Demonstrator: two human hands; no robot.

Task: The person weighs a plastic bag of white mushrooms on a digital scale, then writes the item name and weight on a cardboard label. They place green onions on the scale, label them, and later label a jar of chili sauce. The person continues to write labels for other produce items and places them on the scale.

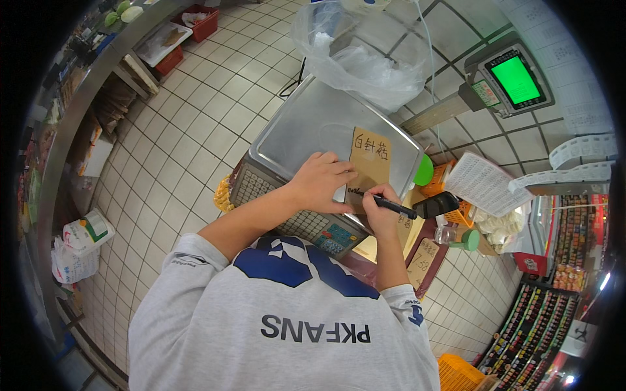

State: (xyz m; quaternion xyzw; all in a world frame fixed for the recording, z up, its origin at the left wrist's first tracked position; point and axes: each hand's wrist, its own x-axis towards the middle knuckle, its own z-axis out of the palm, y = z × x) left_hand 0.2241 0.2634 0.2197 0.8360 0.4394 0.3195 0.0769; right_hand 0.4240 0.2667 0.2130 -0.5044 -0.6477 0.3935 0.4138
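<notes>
A brown cardboard sign (370, 155) with handwriting lies on the metal platform (303, 127) of a weighing scale. My left hand (325, 183) rests flat beside the card, its fingertips and thumb touching the card's left edge. In my right hand (383, 211) is a black marker pen (397, 206), its tip at the lower part of the card, by a short line of black writing. The scale's keypad (303, 224) sits below my left forearm and hand. More handwritten cardboard (422, 259) lies to the right of my right wrist.
Clear plastic bags (371, 73) hang over the scale's far edge. A lit green display (517, 80) stands on a post at the upper right. A black device (436, 205), a jar with a green lid (470, 240) and orange baskets (440, 180) are at the right.
</notes>
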